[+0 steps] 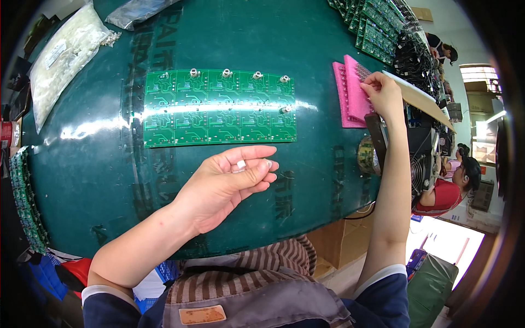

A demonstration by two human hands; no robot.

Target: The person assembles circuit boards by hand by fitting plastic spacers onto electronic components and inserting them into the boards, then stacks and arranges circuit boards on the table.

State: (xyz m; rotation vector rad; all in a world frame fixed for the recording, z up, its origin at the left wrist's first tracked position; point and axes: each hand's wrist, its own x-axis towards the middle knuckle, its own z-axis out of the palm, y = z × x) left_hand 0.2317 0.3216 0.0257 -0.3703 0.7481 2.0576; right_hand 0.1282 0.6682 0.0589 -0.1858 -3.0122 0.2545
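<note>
My left hand [221, 183] is palm up with curled fingers in front of the green circuit board panel [191, 133]. A small white block-shaped part [241, 164] rests in its fingers, and another light bit shows at the thumb tip. The panel lies flat on the table, with several round metal connectors [226, 73] standing along its far edge and one at its right side. My right hand [385, 95] reaches to the pink foam sheets [340, 90], thumb and fingertips pinched over rows of small metal pieces. Whatever is between those fingertips is too small to make out.
A clear bag of whitish parts [65, 68] lies at the left, a grey plastic bag [136, 12] behind. Stacked circuit boards [377, 33] and black cables [413, 57] crowd the far right. A tape roll [367, 156] sits beside my right forearm. Other people sit further right.
</note>
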